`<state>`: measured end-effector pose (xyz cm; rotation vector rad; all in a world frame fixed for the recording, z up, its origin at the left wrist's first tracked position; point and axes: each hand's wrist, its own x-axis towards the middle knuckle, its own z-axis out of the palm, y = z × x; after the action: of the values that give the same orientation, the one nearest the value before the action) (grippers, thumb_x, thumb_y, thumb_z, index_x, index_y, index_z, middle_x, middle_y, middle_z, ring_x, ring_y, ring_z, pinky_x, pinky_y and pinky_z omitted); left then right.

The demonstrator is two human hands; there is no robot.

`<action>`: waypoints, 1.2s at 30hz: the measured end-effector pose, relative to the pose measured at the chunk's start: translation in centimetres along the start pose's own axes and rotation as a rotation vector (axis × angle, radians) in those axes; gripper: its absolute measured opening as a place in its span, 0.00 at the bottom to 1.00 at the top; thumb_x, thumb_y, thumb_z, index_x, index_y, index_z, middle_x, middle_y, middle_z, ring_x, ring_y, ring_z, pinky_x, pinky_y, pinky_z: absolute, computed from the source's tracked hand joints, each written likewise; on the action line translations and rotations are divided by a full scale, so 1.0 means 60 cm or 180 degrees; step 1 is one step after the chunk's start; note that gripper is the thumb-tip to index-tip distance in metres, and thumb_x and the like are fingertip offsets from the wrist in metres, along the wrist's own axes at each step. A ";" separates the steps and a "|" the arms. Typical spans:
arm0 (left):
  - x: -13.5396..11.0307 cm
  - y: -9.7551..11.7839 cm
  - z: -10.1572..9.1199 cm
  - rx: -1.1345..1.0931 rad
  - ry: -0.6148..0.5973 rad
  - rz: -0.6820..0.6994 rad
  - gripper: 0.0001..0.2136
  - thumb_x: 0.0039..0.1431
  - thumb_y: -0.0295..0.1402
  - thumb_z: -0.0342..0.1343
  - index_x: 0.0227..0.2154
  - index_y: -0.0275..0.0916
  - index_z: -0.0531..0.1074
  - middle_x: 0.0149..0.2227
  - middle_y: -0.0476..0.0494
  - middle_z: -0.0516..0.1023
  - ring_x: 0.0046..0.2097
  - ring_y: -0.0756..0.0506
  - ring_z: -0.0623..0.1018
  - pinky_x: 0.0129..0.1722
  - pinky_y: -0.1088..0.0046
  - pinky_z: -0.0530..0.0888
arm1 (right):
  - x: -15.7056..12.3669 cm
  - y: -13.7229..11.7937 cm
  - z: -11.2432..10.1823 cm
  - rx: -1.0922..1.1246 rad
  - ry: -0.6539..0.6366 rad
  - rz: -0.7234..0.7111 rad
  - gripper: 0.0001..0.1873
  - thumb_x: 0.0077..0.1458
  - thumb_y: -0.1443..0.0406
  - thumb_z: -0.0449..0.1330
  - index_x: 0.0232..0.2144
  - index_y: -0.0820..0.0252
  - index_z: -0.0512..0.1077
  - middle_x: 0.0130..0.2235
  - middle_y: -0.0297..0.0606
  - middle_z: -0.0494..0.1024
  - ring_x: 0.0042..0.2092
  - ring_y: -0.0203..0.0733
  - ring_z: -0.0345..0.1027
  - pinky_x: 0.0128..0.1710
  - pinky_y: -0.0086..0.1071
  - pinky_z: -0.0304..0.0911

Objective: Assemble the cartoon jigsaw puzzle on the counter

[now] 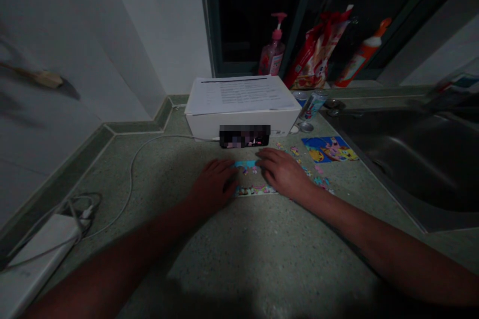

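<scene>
Dim green desk (220,249), seen from above; clock positions are taken from the puzzle. At eight o'clock, a white power strip (43,246) trails a cable (130,179). At nine, the left hand (213,182) rests against the puzzle's side, fingers bent and close together; I cannot tell whether they pinch anything. In the middle lies the puzzle (246,164), a blue strip along its top, a patterned strip along its bottom, the inside mostly unfilled. At twelve, a phone (244,138) leans on a white box (202,127). At three, the right hand (284,172) covers the other side, fingers slightly spread; any pinched piece is hidden. Loose pieces (295,150) lie beyond it; a picture card (329,149) sits at two. Best, I judge: left hand steadying the edge lightly, right fingers pressing straight down, never sideways.
</scene>
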<state>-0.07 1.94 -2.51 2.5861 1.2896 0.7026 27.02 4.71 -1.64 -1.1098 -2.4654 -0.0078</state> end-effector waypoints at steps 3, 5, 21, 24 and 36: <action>0.000 0.000 0.000 0.0011 0.0036 0.0005 0.13 0.68 0.33 0.57 0.52 0.41 0.78 0.60 0.37 0.79 0.62 0.35 0.76 0.66 0.43 0.70 | 0.000 -0.001 -0.001 -0.0004 0.0012 -0.0028 0.15 0.62 0.72 0.59 0.47 0.59 0.82 0.56 0.49 0.81 0.61 0.59 0.72 0.62 0.58 0.69; -0.001 0.000 0.000 0.0018 0.0058 0.0000 0.13 0.68 0.34 0.57 0.52 0.41 0.77 0.60 0.37 0.78 0.61 0.35 0.76 0.65 0.43 0.71 | 0.001 -0.002 -0.003 0.0049 0.0068 -0.0011 0.16 0.62 0.72 0.58 0.48 0.61 0.81 0.56 0.51 0.81 0.61 0.59 0.72 0.62 0.58 0.69; 0.001 -0.002 -0.008 -0.0479 0.0339 -0.0442 0.11 0.68 0.32 0.57 0.50 0.42 0.78 0.55 0.41 0.82 0.57 0.38 0.79 0.63 0.49 0.73 | -0.002 -0.009 -0.015 0.0007 0.0245 0.0001 0.18 0.62 0.72 0.57 0.52 0.61 0.79 0.58 0.51 0.80 0.62 0.59 0.71 0.63 0.60 0.67; 0.003 -0.005 -0.012 -0.0741 0.0449 -0.0808 0.11 0.68 0.31 0.55 0.48 0.43 0.79 0.50 0.41 0.84 0.54 0.39 0.80 0.59 0.54 0.75 | -0.003 -0.005 -0.035 -0.0132 0.0310 -0.0007 0.18 0.64 0.71 0.56 0.52 0.61 0.79 0.57 0.51 0.80 0.62 0.59 0.71 0.61 0.59 0.68; 0.007 -0.007 -0.022 -0.1081 0.0676 -0.1498 0.09 0.63 0.33 0.56 0.43 0.40 0.79 0.42 0.42 0.82 0.45 0.41 0.81 0.48 0.61 0.77 | -0.069 0.056 -0.082 -0.0389 0.0467 0.0396 0.16 0.68 0.66 0.55 0.51 0.58 0.79 0.57 0.48 0.81 0.62 0.59 0.72 0.61 0.58 0.68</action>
<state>-0.76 2.47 -1.34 1.8857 1.5971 1.0093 33.72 3.20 0.64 -1.2654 -2.2884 -0.1978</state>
